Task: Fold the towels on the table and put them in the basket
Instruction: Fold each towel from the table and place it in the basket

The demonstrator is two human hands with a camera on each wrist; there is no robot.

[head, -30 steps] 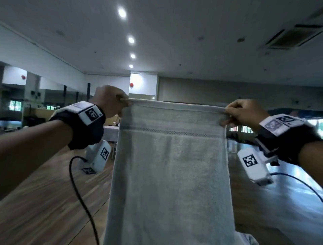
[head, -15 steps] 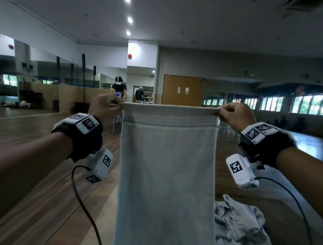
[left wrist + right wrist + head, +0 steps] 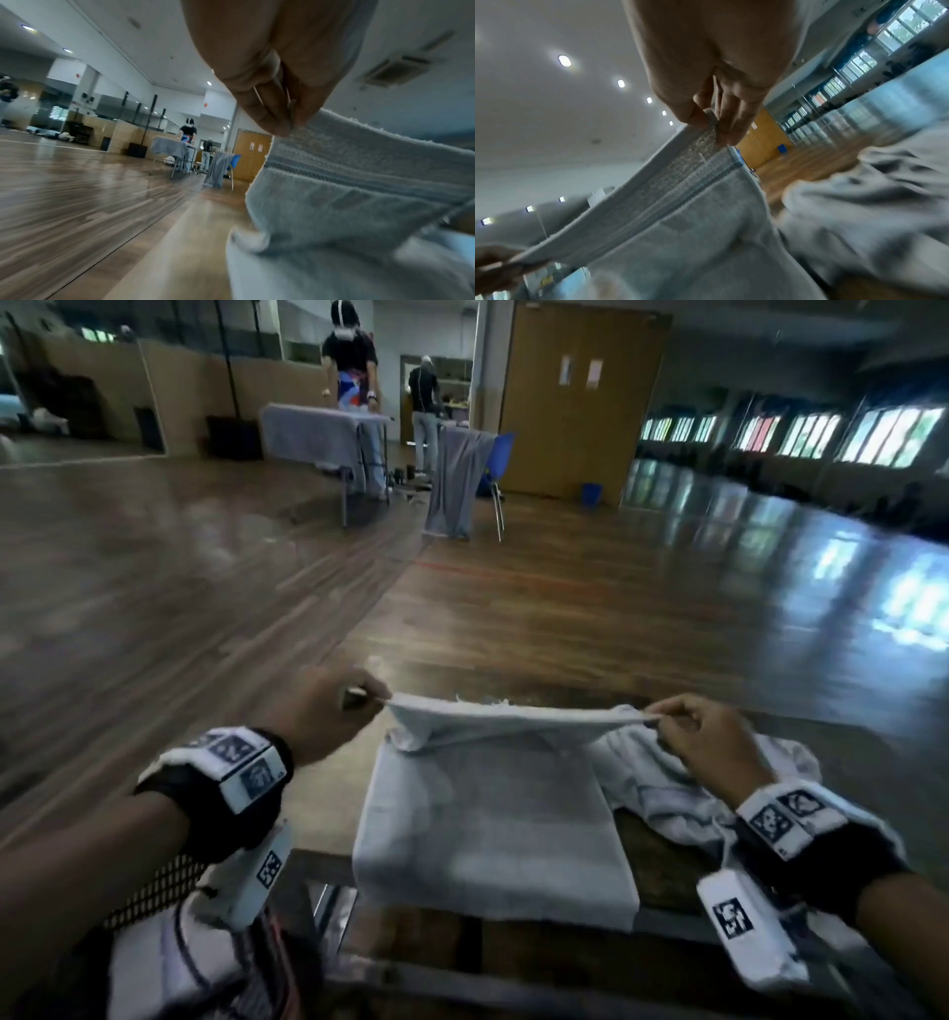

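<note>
A pale grey towel (image 3: 488, 819) lies across the table (image 3: 662, 880), its near end hanging over the front edge. My left hand (image 3: 354, 706) pinches its far left corner and my right hand (image 3: 667, 726) pinches its far right corner, so the far hem is stretched taut just above the table. The left wrist view shows my left hand (image 3: 282, 119) gripping the towel (image 3: 359, 192) at its hem. In the right wrist view my right hand (image 3: 713, 125) pinches the woven border of the towel (image 3: 680, 203). A black mesh basket (image 3: 154, 886) with white cloth inside sits low at my left.
A crumpled heap of more towels (image 3: 683, 788) lies on the table to the right, under my right wrist. Beyond the table lies wooden floor. Far off stand another cloth-covered table (image 3: 318, 433), a blue chair (image 3: 493, 459) draped with cloth, and two people.
The towel hung high in front of me, held up by both hands; now both hands have come down and the towel lies on the table. My view has tilted down.
</note>
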